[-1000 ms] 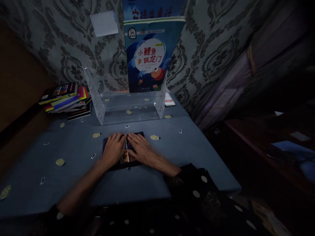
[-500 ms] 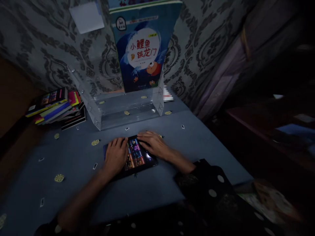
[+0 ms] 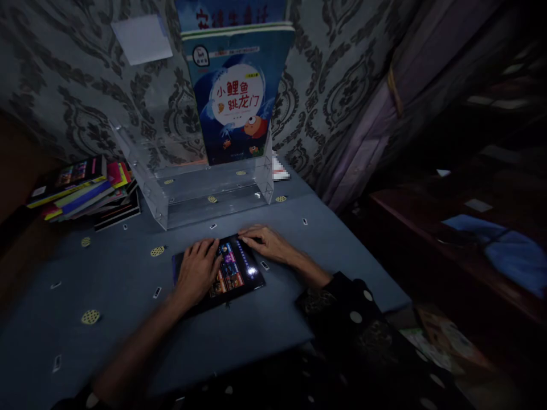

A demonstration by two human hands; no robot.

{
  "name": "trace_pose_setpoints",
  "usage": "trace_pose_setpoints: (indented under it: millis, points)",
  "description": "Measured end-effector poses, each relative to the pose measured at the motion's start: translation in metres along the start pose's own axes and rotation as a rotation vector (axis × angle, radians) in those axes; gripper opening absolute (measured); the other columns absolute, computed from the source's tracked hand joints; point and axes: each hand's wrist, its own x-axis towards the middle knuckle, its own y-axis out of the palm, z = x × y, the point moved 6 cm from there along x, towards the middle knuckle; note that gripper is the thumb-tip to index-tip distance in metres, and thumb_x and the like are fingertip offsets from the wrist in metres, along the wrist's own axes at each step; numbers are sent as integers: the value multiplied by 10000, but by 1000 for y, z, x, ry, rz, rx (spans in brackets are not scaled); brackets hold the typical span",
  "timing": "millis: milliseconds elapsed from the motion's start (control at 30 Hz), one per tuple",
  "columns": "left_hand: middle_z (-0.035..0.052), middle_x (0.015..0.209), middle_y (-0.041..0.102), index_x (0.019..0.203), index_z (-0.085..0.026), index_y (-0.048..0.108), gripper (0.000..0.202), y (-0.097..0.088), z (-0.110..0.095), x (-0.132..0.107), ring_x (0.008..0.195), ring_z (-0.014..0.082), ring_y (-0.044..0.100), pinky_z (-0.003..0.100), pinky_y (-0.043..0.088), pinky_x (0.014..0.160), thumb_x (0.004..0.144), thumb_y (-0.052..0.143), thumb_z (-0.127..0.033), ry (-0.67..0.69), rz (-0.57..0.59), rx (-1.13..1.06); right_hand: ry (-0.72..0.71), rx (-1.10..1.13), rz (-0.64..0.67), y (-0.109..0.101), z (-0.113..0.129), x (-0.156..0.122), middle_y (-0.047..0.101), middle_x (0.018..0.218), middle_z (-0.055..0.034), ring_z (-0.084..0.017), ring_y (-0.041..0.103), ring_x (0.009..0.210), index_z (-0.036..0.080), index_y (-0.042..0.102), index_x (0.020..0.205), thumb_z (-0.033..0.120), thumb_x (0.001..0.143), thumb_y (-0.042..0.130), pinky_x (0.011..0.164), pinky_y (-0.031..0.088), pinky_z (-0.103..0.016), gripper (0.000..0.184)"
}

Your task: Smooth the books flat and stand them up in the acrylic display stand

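A dark glossy book [image 3: 234, 272] with a colourful cover lies flat on the blue table [image 3: 128, 319] in front of me. My left hand [image 3: 197, 272] rests flat on the book's left half, fingers stretched out. My right hand [image 3: 265, 241] lies at the book's far right corner, fingers extended and touching its top edge. Behind the book stands a clear acrylic rack [image 3: 200, 182] with a blue children's book [image 3: 237, 94] upright in it against the wall.
A stack of colourful books [image 3: 83, 185] lies at the back left of the table. Small yellow round stickers [image 3: 90, 316] and tiny tags dot the tabletop. Patterned wallpaper stands behind. A dark wooden bench with blue cloth [image 3: 508, 250] is to the right.
My right hand has slid off the cover to the book's far right corner, uncovering the cover. The left hand stays flat on the book. The view has shifted slightly.
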Motion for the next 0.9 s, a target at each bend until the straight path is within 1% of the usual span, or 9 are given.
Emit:
trace_pose_setpoints:
  millis: [133, 233, 367, 467, 567, 667, 800, 867, 900]
  points:
    - [129, 1379, 592, 1390, -173, 530, 407, 4, -7, 7, 1281, 281, 514, 463, 426, 1052, 1022, 419, -307, 29, 17, -40, 53, 53, -30, 0, -4, -1, 747, 1175, -78, -234, 688, 1104, 191, 742, 1131, 255, 988, 477, 980, 532, -423, 308]
    - [127, 1409, 572, 1408, -178, 506, 416, 7, -13, 14, 1321, 274, 493, 466, 400, 1088, 1026, 406, -309, 52, 29, -57, 87, 67, -69, -2, -7, -2, 738, 1200, -74, -235, 687, 1112, 202, 719, 1188, 262, 988, 461, 978, 537, -423, 332]
    - [147, 1435, 543, 1413, -137, 493, 435, 13, -21, 26, 1379, 281, 439, 465, 366, 1123, 1029, 399, -318, 101, 62, -72, 92, 74, -111, -4, -10, -2, 710, 1263, -80, -234, 672, 1151, 208, 676, 1262, 275, 987, 461, 999, 531, -429, 356]
    - [137, 1446, 527, 1418, -151, 488, 431, 16, -26, 33, 1406, 278, 405, 465, 350, 1136, 1029, 403, -315, 148, 77, -94, 89, 81, -122, -4, -12, -3, 684, 1308, -84, -227, 660, 1177, 208, 644, 1306, 282, 993, 456, 1004, 532, -414, 372]
    - [137, 1427, 526, 1421, -151, 486, 431, 15, -29, 35, 1350, 275, 450, 449, 367, 1118, 1028, 405, -307, 179, 69, -105, 87, 84, -128, -4, -13, -4, 676, 1319, -90, -228, 647, 1199, 204, 631, 1321, 278, 993, 460, 1016, 524, -420, 378]
    - [142, 1364, 544, 1428, -158, 489, 431, 11, -32, 36, 1237, 278, 510, 444, 416, 1052, 1025, 406, -285, 204, 81, -80, 90, 100, -151, -3, -12, -4, 681, 1310, -98, -233, 645, 1202, 191, 627, 1326, 274, 991, 461, 1022, 519, -428, 383]
    - [134, 1237, 573, 1445, -224, 486, 433, 3, -39, 40, 1120, 281, 545, 453, 458, 963, 1021, 427, -286, 247, 143, 4, 100, 108, -186, -4, -11, -4, 678, 1315, -99, -233, 655, 1186, 195, 631, 1319, 280, 997, 451, 1015, 523, -424, 378]
    - [134, 1177, 583, 1437, -221, 494, 433, 0, -39, 43, 1103, 290, 554, 447, 473, 933, 1016, 457, -316, 237, 176, 58, 105, 85, -201, -5, -10, -4, 683, 1304, -105, -237, 650, 1193, 187, 644, 1299, 295, 1002, 449, 1024, 515, -429, 372]
    - [138, 1171, 583, 1420, -213, 508, 425, -2, -37, 45, 1107, 296, 558, 440, 485, 914, 1014, 468, -330, 207, 189, 81, 109, 72, -212, -6, -10, -4, 690, 1292, -109, -239, 649, 1193, 181, 651, 1288, 301, 1003, 447, 1024, 515, -431, 370]
